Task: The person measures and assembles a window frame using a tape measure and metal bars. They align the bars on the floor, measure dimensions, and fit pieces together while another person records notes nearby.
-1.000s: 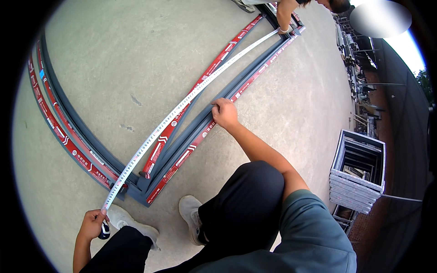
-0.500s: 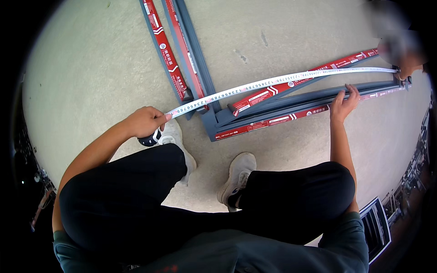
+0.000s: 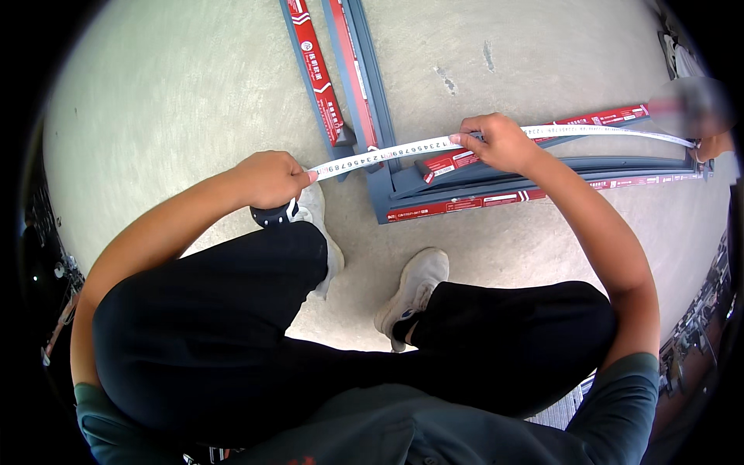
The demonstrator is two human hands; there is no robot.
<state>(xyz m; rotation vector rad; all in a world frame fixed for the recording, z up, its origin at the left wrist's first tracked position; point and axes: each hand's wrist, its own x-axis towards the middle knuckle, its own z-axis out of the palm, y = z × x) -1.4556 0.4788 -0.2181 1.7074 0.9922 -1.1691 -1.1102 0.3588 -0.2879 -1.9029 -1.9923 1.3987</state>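
A white tape measure blade (image 3: 411, 148) stretches in a slight arc from left to right, above dark grey metal frame profiles (image 3: 378, 190) with red protective film. At its left end my left hand (image 3: 271, 177) pinches it between thumb and fingers. My right hand (image 3: 496, 142) grips the blade farther along, over the red-filmed diagonal bar (image 3: 449, 163). Another person's hand (image 3: 711, 147) is at the blade's far right end; a blur partly hides that area. A dark, white-dotted rounded object (image 3: 271, 215) shows just under my left hand, beside my shoe.
Two long red-filmed profiles (image 3: 318, 74) run away toward the top of the view. My pale shoes (image 3: 425, 277) stand on the concrete floor (image 3: 194, 93) near the frame corner. Cluttered items (image 3: 694, 337) line the right edge.
My right hand has left the lower frame bar, moved left and up, and taken hold of the tape blade. My left hand keeps its pinch. The whole view has shifted slightly.
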